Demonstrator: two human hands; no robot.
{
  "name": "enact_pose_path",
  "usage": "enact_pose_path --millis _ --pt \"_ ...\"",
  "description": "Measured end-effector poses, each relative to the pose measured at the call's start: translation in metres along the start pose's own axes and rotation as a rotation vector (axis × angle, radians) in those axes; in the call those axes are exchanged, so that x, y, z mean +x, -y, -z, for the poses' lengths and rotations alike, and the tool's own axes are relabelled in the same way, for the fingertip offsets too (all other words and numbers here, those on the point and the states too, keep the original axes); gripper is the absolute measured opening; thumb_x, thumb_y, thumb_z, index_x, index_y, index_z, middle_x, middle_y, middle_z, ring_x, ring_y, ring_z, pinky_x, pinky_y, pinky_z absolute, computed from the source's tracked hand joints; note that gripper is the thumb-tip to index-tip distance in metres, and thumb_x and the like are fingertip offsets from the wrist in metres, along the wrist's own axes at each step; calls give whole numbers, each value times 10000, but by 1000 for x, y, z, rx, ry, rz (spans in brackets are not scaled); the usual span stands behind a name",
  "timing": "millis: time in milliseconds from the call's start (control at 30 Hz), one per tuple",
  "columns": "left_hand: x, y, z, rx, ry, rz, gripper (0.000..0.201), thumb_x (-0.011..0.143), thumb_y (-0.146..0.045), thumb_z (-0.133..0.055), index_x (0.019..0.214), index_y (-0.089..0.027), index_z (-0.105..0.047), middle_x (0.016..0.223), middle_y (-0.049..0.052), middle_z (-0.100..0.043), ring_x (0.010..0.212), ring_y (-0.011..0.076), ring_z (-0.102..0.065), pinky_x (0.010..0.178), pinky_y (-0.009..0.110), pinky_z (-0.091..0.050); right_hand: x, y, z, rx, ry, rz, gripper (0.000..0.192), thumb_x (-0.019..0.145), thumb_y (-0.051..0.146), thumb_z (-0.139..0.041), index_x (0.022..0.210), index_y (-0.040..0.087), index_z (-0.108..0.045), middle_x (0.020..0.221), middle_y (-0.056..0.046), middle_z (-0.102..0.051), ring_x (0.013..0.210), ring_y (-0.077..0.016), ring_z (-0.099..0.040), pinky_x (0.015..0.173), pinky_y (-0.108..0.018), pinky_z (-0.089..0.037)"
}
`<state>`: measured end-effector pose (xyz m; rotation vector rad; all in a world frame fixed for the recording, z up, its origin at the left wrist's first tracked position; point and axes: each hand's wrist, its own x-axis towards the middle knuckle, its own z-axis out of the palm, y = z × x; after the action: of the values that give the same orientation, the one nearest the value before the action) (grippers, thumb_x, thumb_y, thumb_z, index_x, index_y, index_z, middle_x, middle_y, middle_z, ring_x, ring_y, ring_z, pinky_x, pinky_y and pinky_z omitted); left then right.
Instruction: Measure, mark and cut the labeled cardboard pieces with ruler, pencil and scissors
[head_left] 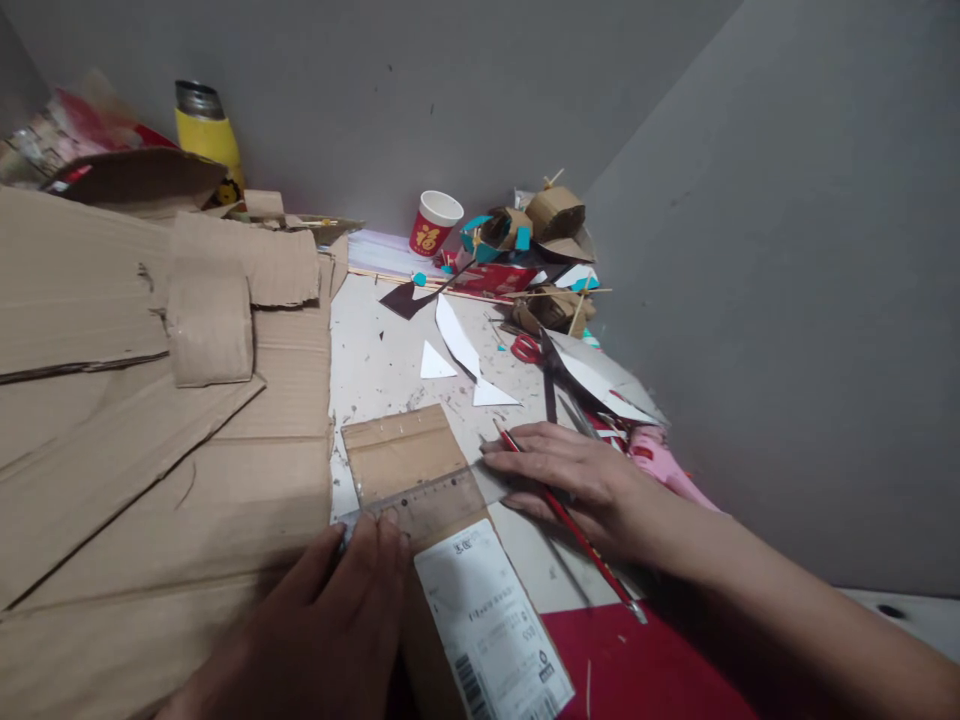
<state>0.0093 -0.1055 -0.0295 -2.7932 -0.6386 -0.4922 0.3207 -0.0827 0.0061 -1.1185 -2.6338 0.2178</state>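
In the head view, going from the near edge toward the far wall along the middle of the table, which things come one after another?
White shipping label → clear ruler held down on the cardboard piece → small white paper triangle → dark brown paper scrap → red paper cup.

Left hand (pixel 337 610) low, palm down, fingertips (pixel 375 530) pressed flat. Right hand (pixel 570 480) reaching in from right, fingers extended leftward, forearm angled across.
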Motion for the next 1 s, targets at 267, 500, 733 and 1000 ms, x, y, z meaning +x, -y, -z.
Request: enact_pose_path --millis 267,500,733,1000 --pt "-5 0 -7 -24 -4 6 425 994 -228 -335 1132 -175 -733 1201 51 -724 1182 233 -512 1003 368 -328 -6 -4 -6 82 -36 3 320 966 218 -593 1282 171 -592 1140 -138 -695 1113 -230 -609 897 -429 -580" --pt "-6 0 -9 -11 -28 0 389 964 -238 -389 1149 -169 -725 1200 69 -716 1171 237 -521 1003 361 -336 -5 -2 -5 53 -39 -3 298 980 248 -568 1261 164 -619 1148 -150 -698 1145 -229 -612 906 -423 -583" --pt "-8 0 -10 -21 -33 0 401 962 -223 -372 1148 -170 -723 1203 64 -716 1185 234 -508 1003 358 -335 -6 0 -6 26 -52 6 283 980 240 -567 1235 137 -634 1133 -160 -711 1157 -232 -621 916 -419 -587" --pt "-4 1 -7 -4 -14 6 389 975 -249 -383 1141 -176 -728 1190 63 -726 1168 231 -531 997 354 -337 -6 0 -7 27 -53 -14 295 977 226 -567 1261 173 -624 1173 -146 -705 1176 -234 -619 912 -426 -593"
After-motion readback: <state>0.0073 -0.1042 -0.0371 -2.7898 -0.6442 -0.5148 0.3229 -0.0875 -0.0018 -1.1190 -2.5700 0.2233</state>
